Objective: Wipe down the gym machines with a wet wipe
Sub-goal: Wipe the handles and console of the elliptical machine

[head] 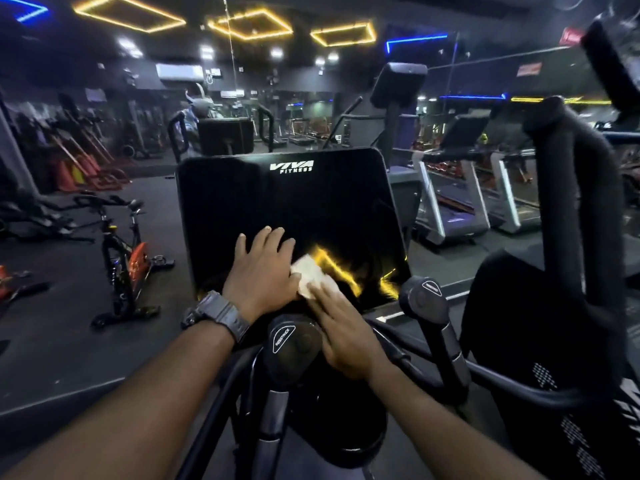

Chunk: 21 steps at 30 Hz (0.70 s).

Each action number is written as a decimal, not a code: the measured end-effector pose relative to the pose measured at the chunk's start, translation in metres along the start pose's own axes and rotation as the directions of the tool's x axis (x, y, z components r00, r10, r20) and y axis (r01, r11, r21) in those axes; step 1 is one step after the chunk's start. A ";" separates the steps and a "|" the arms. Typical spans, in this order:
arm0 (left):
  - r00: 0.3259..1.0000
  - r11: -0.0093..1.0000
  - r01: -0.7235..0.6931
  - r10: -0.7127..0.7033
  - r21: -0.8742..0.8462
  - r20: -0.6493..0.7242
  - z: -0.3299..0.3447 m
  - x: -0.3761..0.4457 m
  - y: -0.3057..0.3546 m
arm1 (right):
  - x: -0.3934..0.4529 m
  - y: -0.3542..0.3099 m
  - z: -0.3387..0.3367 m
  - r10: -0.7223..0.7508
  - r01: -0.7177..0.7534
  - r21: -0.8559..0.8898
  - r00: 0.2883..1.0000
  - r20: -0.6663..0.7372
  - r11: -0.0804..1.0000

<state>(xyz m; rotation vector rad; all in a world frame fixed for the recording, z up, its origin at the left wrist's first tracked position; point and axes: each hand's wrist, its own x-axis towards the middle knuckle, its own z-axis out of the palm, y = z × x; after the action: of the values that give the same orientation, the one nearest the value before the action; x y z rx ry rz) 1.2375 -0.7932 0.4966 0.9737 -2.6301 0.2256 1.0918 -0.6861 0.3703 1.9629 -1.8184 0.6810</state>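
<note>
Head view: wet wipe (309, 276) lies under both hands' touching fingertips.

wipe (309, 276) on console (311, 202), between hands (263, 268)

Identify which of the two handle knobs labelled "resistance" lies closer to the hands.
The left resistance knob, just below the console. The right hand lies against it; the right resistance knob stands apart, past the wipe.

the upper screen (294, 202) is bare glass; 2 knobbed handles (294, 344) (424, 299) crowd its lower edge, and a padded upright (568, 188) blocks the right.
</note>
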 end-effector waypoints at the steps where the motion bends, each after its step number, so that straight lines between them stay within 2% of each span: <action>1: 0.999 1.000 -0.028 0.028 0.011 0.021 -0.001 0.002 0.002 | -0.013 0.016 0.002 0.100 -0.099 0.016 0.993 -0.065 0.995; 2: 0.998 0.999 -0.051 0.050 0.015 0.041 -0.002 0.003 0.004 | -0.017 0.031 0.001 0.278 -0.274 0.049 0.954 -0.114 0.960; 3: 0.996 0.997 -0.073 0.072 0.017 0.061 -0.002 0.003 0.006 | -0.011 0.044 -0.003 0.456 -0.447 0.091 0.876 -0.157 0.890; 5: 0.987 0.991 -0.125 0.120 0.042 0.107 -0.001 0.004 0.013 | 0.023 0.059 -0.013 0.648 -0.623 0.179 0.733 -0.206 0.761; 6: 0.982 0.987 -0.147 0.138 0.062 0.130 -0.001 0.004 0.015 | 0.042 0.058 -0.018 0.661 -0.631 0.198 0.724 -0.197 0.750; 7: 0.978 0.984 -0.163 0.151 0.075 0.146 -0.002 0.005 0.016 | 0.057 0.050 -0.023 0.628 -0.601 0.185 0.759 -0.173 0.778; 9: 0.978 0.984 -0.167 0.157 0.058 0.140 -0.004 0.008 0.017 | 0.061 0.026 -0.024 0.413 -0.401 0.124 0.906 -0.092 0.908; 10: 0.979 0.986 -0.164 0.157 0.041 0.127 -0.006 0.009 0.016 | 0.049 0.015 -0.022 0.294 -0.288 0.099 0.955 -0.044 0.952; 12: 0.981 0.987 -0.161 0.157 0.022 0.118 -0.009 0.012 0.015 | 0.005 0.007 -0.012 0.178 -0.177 0.042 0.983 -0.032 0.983; 13: 0.979 0.987 -0.163 0.159 0.017 0.124 -0.010 0.013 0.015 | -0.015 0.014 -0.009 0.229 -0.225 0.050 0.970 -0.079 0.973; 14: 0.978 0.987 -0.163 0.160 0.010 0.134 -0.010 0.013 0.016 | -0.027 0.025 -0.010 0.358 -0.344 0.117 0.924 -0.134 0.932; 16: 0.973 0.986 -0.164 0.162 0.001 0.162 -0.011 0.012 0.019 | -0.021 0.050 -0.017 0.682 -0.638 0.286 0.726 -0.087 0.715; 17: 0.971 0.986 -0.168 0.164 0.005 0.172 -0.011 0.013 0.021 | -0.003 0.061 -0.022 0.754 -0.694 0.328 0.649 -0.103 0.641; 18: 0.969 0.984 -0.176 0.169 0.021 0.178 -0.011 0.014 0.021 | 0.020 0.069 -0.024 0.776 -0.713 0.315 0.609 -0.165 0.627; 19: 0.967 0.980 -0.192 0.181 0.048 0.180 -0.012 0.016 0.022 | 0.042 0.068 -0.025 0.750 -0.695 0.280 0.619 -0.236 0.662; 20: 0.964 0.974 -0.212 0.196 0.075 0.179 -0.013 0.020 0.022 | 0.061 0.058 -0.025 0.697 -0.651 0.248 0.671 -0.252 0.717; 21: 0.961 0.969 -0.229 0.210 0.097 0.179 -0.016 0.023 0.020 | 0.068 0.046 -0.021 0.603 -0.569 0.204 0.768 -0.214 0.797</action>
<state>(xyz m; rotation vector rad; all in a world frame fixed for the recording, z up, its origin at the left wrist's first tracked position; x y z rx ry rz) 1.2116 -0.7879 0.5194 0.7629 -2.9101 0.3689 1.0474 -0.7331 0.4242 1.2460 -2.2582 1.2160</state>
